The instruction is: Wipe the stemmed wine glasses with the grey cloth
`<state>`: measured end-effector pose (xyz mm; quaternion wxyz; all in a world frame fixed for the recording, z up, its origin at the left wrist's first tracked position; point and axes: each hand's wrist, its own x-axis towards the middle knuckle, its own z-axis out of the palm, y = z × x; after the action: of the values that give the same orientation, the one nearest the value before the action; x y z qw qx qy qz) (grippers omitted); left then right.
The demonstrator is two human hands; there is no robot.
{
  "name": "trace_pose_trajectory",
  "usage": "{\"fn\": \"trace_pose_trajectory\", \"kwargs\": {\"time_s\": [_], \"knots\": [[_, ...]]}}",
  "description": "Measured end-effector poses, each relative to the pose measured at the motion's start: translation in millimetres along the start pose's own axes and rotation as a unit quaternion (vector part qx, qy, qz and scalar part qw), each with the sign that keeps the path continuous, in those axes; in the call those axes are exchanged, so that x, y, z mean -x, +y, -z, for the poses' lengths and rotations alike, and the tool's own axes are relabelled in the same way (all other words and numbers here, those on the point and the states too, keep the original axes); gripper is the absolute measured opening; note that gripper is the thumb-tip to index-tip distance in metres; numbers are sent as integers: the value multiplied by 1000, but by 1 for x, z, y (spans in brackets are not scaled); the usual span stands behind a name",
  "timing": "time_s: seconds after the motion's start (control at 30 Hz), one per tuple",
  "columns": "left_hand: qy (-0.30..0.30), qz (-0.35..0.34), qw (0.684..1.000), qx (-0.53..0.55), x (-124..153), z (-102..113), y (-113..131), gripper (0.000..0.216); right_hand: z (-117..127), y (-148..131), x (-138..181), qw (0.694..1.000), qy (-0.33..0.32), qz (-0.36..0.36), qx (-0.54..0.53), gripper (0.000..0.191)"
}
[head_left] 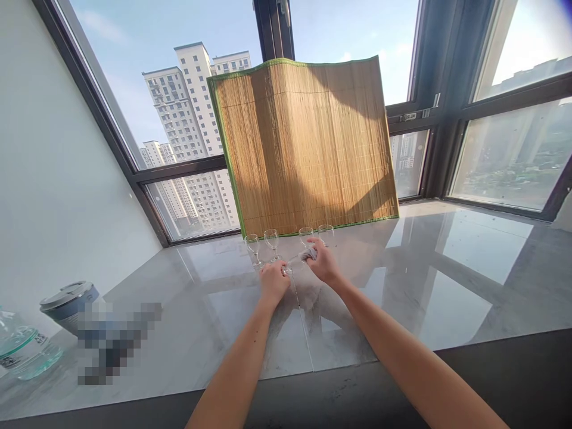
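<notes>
My left hand (pixel 274 282) is closed around a small clear stemmed glass (pixel 287 270), tilted sideways with its stem toward my other hand. In my right hand (pixel 325 263) is a crumpled grey-white cloth (pixel 308 255), bunched in the fingers close to the glass; whether it wraps part of the glass is hard to make out. Behind my hands stand upright stemmed glasses: a far-left glass (pixel 252 245), one beside it (pixel 271 240), a third glass (pixel 306 234) partly behind my right fingers, and a right-hand glass (pixel 326 232).
A bamboo mat (pixel 308 143) with green edging leans against the window behind the glasses. On the glossy tiled sill (pixel 187 333), a lidded cup (pixel 69 304), a plastic bottle (pixel 29 351) and a blurred-out item (pixel 114 345) sit at left. The sill's front edge runs below my forearms.
</notes>
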<state>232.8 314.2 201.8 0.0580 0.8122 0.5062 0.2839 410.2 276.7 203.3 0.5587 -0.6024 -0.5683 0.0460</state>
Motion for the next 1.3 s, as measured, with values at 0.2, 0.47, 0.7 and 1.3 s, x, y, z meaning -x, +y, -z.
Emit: {"fn": "trace_pose_trajectory", "kwargs": {"time_s": [0.2, 0.47, 0.7, 1.3], "knots": [[1, 3, 1000, -1, 1, 1, 0, 37, 1, -4, 1, 1000, 2, -5, 6, 51], [-3, 1, 1000, -9, 2, 2, 2, 31, 3, -8, 1, 1000, -3, 0, 9, 51], [-3, -1, 1000, -22, 3, 4, 4, 29, 4, -9, 3, 1000, -7, 0, 6, 51], [-15, 3, 999, -35, 2, 4, 4, 27, 1, -5, 1, 1000, -3, 7, 3, 51]]}}
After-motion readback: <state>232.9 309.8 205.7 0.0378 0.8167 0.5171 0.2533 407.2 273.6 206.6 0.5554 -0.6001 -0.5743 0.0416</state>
